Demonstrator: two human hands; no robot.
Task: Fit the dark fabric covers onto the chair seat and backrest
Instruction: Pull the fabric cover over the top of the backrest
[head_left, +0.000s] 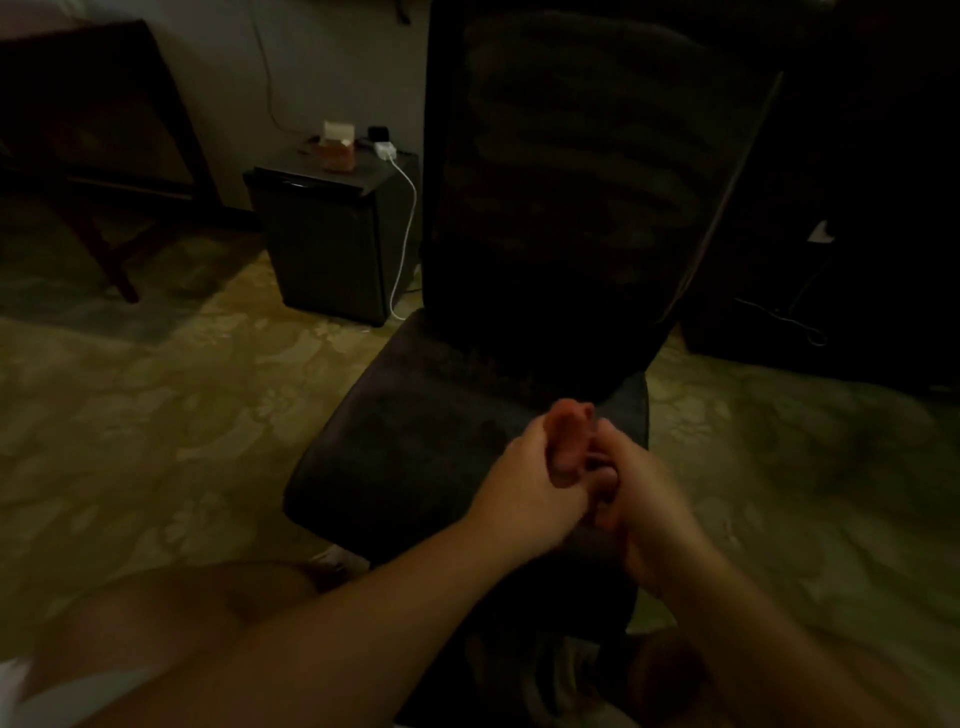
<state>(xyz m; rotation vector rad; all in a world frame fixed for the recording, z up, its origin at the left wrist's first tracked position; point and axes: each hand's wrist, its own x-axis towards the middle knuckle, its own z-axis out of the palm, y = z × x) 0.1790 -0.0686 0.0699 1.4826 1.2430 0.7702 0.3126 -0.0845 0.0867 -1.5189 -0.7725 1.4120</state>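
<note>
Both hands are clasped together over the seat (415, 441), left hand (535, 488) wrapped around the fingers of the right hand (649, 514), no fabric in either as far as I can tell. Forearms reach in from below. The seat and backrest (582, 171) look dark-covered already. Dim room: patterned carpet (156, 415), small black cabinet (332, 234) with a white cable (408, 223).
</note>
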